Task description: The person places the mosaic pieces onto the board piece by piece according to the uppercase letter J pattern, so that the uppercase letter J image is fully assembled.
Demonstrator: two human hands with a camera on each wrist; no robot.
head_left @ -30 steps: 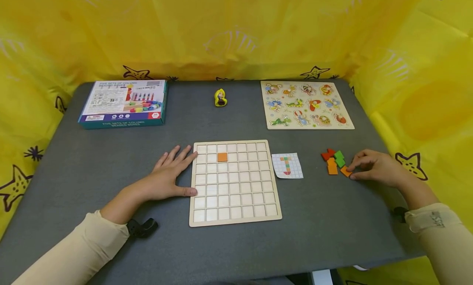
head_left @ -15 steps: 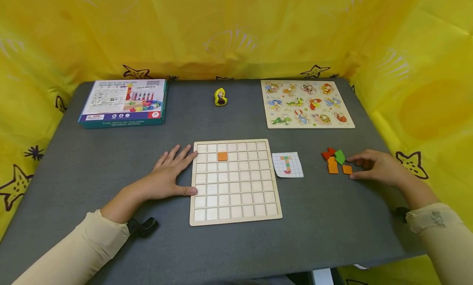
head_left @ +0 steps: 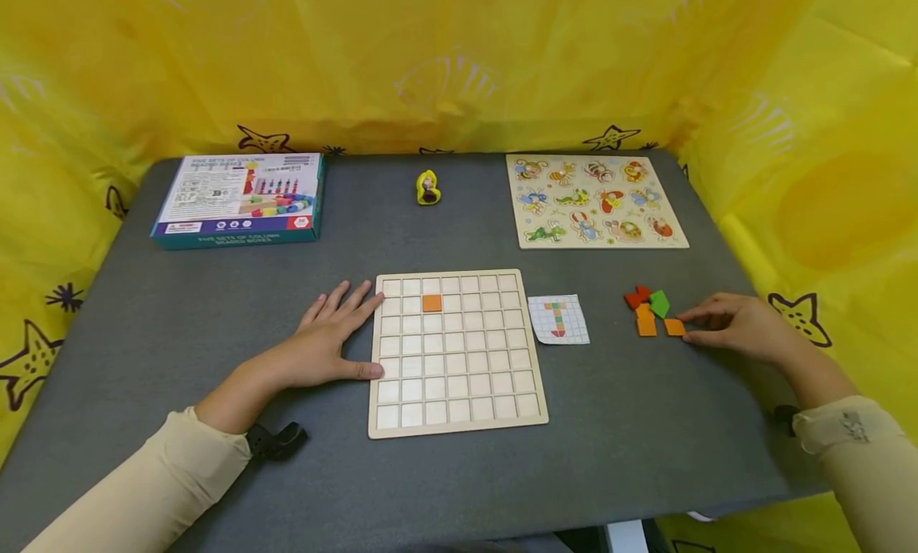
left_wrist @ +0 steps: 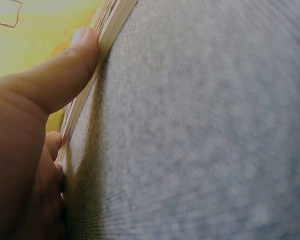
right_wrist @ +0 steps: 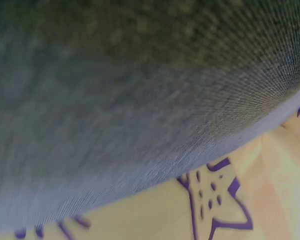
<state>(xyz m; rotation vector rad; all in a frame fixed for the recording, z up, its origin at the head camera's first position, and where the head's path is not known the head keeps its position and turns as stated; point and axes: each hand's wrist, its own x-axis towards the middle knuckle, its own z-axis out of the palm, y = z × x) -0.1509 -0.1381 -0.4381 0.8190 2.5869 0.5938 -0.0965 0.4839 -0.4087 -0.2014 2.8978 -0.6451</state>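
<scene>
A wooden grid board (head_left: 459, 434) lies in the middle of the head view, with one orange square tile (head_left: 432, 303) in its second row. My left hand (head_left: 323, 346) rests flat with fingers spread, its thumb and a fingertip on the board's left edge. The left wrist view shows that thumb (left_wrist: 65, 67) against the board's side. On the right, my right hand (head_left: 739, 326) pinches an orange tile (head_left: 674, 327) at its right side between thumb and index finger. Beside it lie more orange tiles (head_left: 646, 323), green tiles (head_left: 659, 303) and red tiles (head_left: 634, 300) in a small heap.
A paper card (head_left: 558, 319) with a coloured grid pattern lies right of the board. Farther back are a boxed bead set (head_left: 240, 198), a small yellow figure (head_left: 428, 188) and an insect picture board (head_left: 595, 202). A yellow curtain (head_left: 459, 59) encloses the grey table (head_left: 459, 497).
The orange tile has turned and come apart from the heap. My right fingers, loose of it half a second ago, have come together at its edge. My left hand stays put.
</scene>
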